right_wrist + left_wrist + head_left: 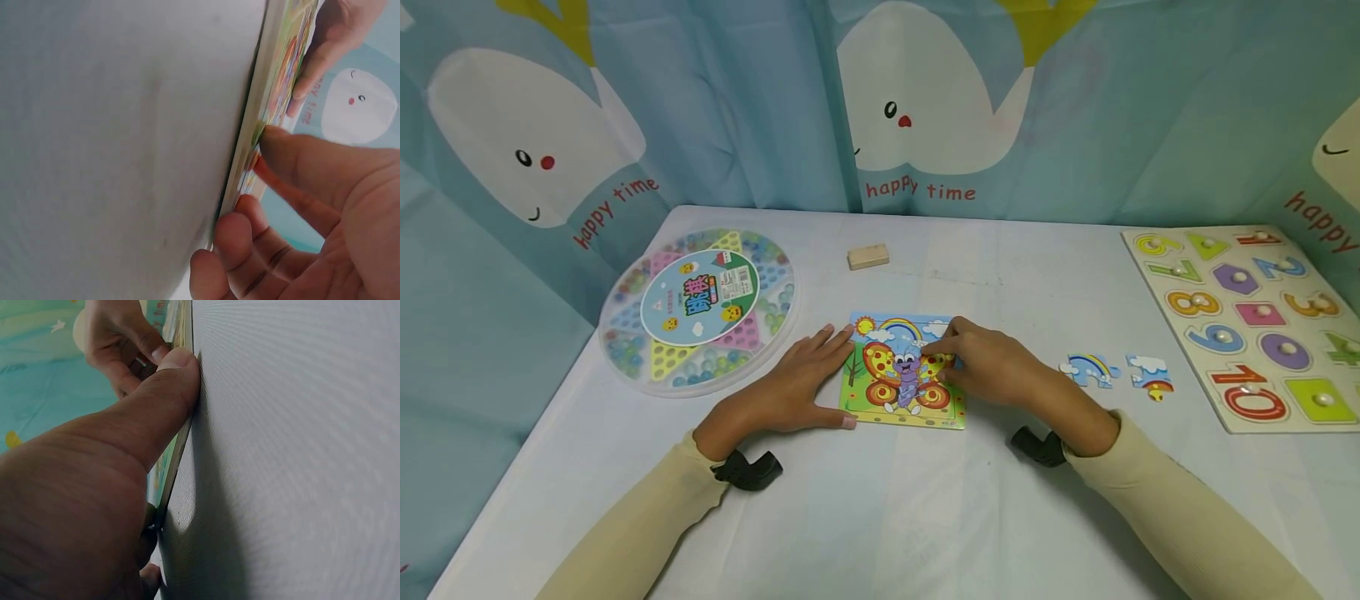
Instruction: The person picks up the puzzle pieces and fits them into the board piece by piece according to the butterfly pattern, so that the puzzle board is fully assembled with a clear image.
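Lying open along the left edge of the puzzle (907, 392) on the counter (880, 517), the left hand (797, 383) seems to brace it, thumb at the near left corner; the right hand (992, 358) bends fingers and thumb over the puzzle's right side, at the butterfly's wing; whether it pinches a loose piece there, I cannot tell; the step in hand looks like seating or squaring a piece within the picture; the rainbow piece (1087, 369) and the cloud piece (1150, 375) lie loose on the counter, to the right of the puzzle and apart from it; the next move seems to call for pressing the wing area flush while the puzzle is held from sliding, then freeing the right hand for the rainbow piece, the nearer one.
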Available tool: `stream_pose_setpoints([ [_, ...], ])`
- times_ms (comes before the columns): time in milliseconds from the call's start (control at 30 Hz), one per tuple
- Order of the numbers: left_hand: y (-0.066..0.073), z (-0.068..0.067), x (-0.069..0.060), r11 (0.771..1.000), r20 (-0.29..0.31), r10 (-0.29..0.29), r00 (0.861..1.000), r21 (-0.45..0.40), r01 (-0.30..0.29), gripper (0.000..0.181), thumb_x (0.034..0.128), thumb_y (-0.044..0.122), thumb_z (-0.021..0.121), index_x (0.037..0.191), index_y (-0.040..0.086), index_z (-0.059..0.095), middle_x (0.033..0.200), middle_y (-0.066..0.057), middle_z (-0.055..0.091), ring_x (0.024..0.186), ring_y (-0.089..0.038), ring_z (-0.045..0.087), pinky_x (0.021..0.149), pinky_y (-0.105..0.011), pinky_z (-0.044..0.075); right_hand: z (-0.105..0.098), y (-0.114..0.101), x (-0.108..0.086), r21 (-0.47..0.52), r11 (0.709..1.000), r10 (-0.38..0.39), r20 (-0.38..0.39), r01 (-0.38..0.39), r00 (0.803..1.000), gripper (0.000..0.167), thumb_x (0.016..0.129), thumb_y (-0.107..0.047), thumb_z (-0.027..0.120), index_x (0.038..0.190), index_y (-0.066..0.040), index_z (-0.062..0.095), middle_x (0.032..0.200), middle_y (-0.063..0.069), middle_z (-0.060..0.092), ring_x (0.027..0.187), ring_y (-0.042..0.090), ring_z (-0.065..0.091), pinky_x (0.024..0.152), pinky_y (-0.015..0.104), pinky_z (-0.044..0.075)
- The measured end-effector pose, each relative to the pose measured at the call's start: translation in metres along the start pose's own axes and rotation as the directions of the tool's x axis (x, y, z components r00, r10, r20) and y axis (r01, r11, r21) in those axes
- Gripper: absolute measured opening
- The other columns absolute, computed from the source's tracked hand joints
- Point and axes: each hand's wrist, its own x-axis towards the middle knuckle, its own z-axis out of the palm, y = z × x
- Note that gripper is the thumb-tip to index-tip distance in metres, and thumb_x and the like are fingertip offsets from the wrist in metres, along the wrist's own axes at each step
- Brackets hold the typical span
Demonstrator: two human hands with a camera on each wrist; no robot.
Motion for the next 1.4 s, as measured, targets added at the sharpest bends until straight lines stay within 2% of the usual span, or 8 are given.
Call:
stream_pose_setpoints([
  [267, -0.001, 0.0, 0.0, 1.0, -0.007, 0.006, 1.0, 0.0, -0.006, 0.106, 0.0801, 0.057, 0.072, 0.156, 0.008, 0.017, 0.163, 0.0, 0.003, 0.147, -0.021, -0.006, 0.117, -0.046, 0.002, 0.0, -0.002, 0.001, 0.006, 0.999, 0.044, 0.001, -0.044, 0.999, 0.039, 0.088, -0.014, 0.072, 0.127, -0.015, 0.068, 0.102, 0.004, 0.052, 0.074, 0.016, 0.05, 0.061, 0.029, 0.042],
  [367, -0.001, 0.001, 0.0, 1.0, -0.007, 0.009, 1.0, -0.002, -0.009, 0.106, 0.0802, 0.057, 0.072, 0.156, 0.008, 0.017, 0.163, 0.0, 0.003, 0.147, -0.021, -0.006, 0.117, -0.046, 0.002, -0.001, 0.0, 0.0, 0.032, 0.999, 0.03, 0.005, -0.031, 1.0, 0.039, 0.089, -0.016, 0.072, 0.127, -0.014, 0.067, 0.102, 0.005, 0.052, 0.076, 0.016, 0.05, 0.063, 0.03, 0.043],
  [500, -0.001, 0.0, 0.0, 1.0, -0.007, 0.011, 1.0, 0.001, -0.011, 0.106, 0.0802, 0.057, 0.072, 0.156, 0.007, 0.017, 0.163, 0.0, 0.003, 0.147, -0.022, -0.006, 0.117, -0.046, 0.002, -0.004, 0.005, -0.004, 0.116, 0.993, -0.011, 0.004, 0.011, 1.0, 0.04, 0.09, -0.017, 0.071, 0.128, -0.012, 0.066, 0.105, 0.005, 0.053, 0.078, 0.016, 0.051, 0.067, 0.031, 0.045],
  [633, 0.0, 0.0, -0.001, 1.0, -0.006, 0.005, 1.0, 0.006, -0.005, 0.106, 0.0801, 0.057, 0.072, 0.156, 0.007, 0.017, 0.163, 0.0, 0.003, 0.147, -0.022, -0.006, 0.117, -0.046, 0.002, -0.007, 0.011, -0.009, 0.179, 0.981, -0.065, -0.034, 0.07, 0.997, 0.04, 0.089, -0.015, 0.071, 0.128, -0.008, 0.064, 0.107, 0.005, 0.057, 0.078, 0.015, 0.052, 0.068, 0.032, 0.047],
  [833, 0.001, 0.0, -0.001, 1.0, -0.004, -0.001, 1.0, 0.002, 0.001, 0.106, 0.0802, 0.057, 0.072, 0.156, 0.008, 0.017, 0.163, 0.001, 0.003, 0.147, -0.022, -0.006, 0.117, -0.045, 0.001, -0.01, 0.015, -0.016, 0.182, 0.978, -0.086, -0.087, 0.101, 0.993, 0.036, 0.088, -0.012, 0.073, 0.124, -0.009, 0.067, 0.107, 0.003, 0.061, 0.08, 0.014, 0.054, 0.068, 0.031, 0.049],
  [1400, 0.001, 0.0, -0.001, 1.0, -0.001, -0.004, 1.0, -0.007, 0.004, 0.106, 0.0801, 0.057, 0.072, 0.156, 0.008, 0.017, 0.163, 0.001, 0.003, 0.147, -0.022, -0.006, 0.117, -0.045, 0.001, -0.019, 0.029, -0.034, 0.203, 0.974, -0.077, -0.131, 0.102, 0.988, 0.036, 0.087, -0.005, 0.071, 0.122, -0.003, 0.066, 0.102, 0.003, 0.066, 0.08, 0.015, 0.055, 0.061, 0.027, 0.047],
])
